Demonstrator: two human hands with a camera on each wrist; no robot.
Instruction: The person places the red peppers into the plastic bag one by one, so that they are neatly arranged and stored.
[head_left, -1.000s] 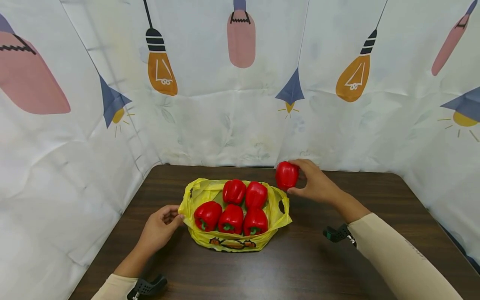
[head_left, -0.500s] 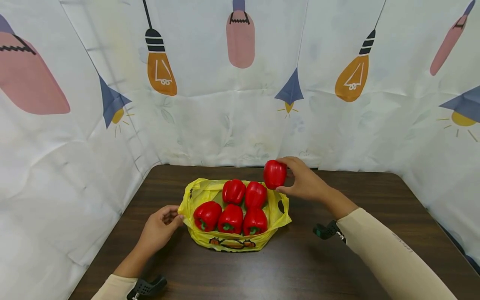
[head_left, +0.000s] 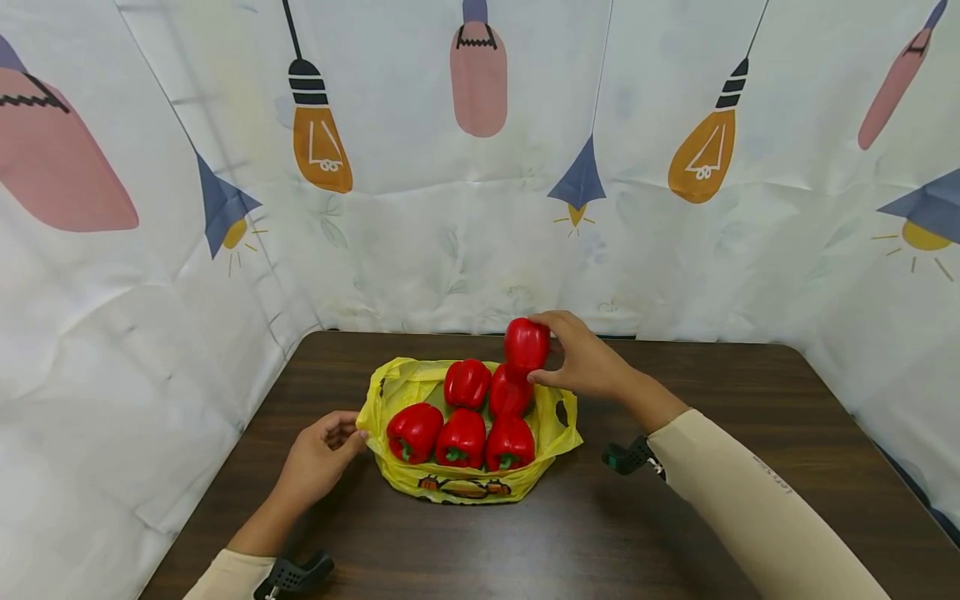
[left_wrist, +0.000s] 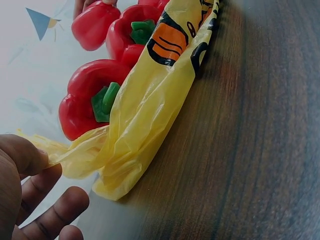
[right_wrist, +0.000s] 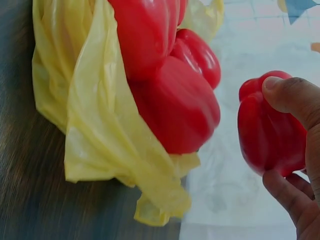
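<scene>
A yellow plastic bag [head_left: 558, 446] lies open on the table with several red bell peppers [head_left: 462, 437] in it, some with green stems showing. My left hand [head_left: 318, 454] pinches the bag's left edge between thumb and finger; the left wrist view shows the thin plastic [left_wrist: 75, 155] caught there. Above the bag's far right part, my right hand [head_left: 588, 358] holds another red bell pepper [head_left: 527, 343]. In the right wrist view, thumb and fingers grip this pepper [right_wrist: 270, 130] from opposite sides, apart from those in the bag.
The dark brown wooden table [head_left: 675, 517] carries the bag near its middle. A white curtain [head_left: 465, 258] printed with lamps and bulbs hangs behind the table's far edge and along both sides.
My right hand has moved left with the held bell pepper, from beyond the bag's right side to above its far right part. My left hand has stayed at the bag's edge.
</scene>
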